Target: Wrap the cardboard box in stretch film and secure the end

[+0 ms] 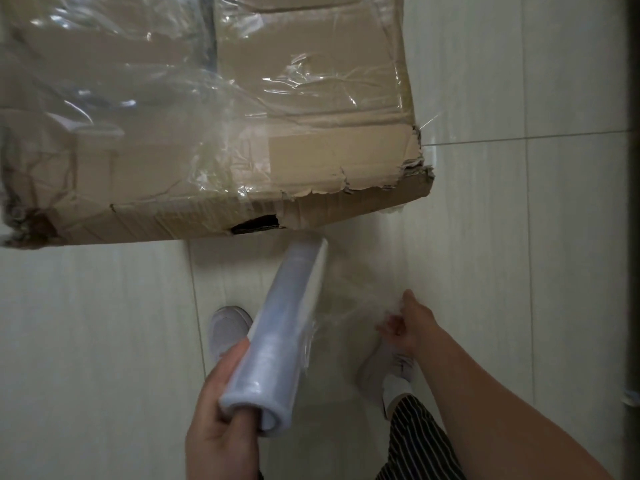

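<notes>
A large worn cardboard box (311,140) fills the upper left, with clear stretch film draped loosely over its top and torn edges along its near side. Below it, my left hand (221,424) grips the near end of a roll of stretch film (287,327), a finger pushed into its core; the roll points up toward the box. To the right of the roll, my right hand (408,323) pinches the loose sheet of film (349,292) that comes off the roll.
The floor (97,341) is pale large tiles. My two feet in light shoes (228,327) stand just below the box. A dark vertical pipe or frame (633,237) runs down the right edge.
</notes>
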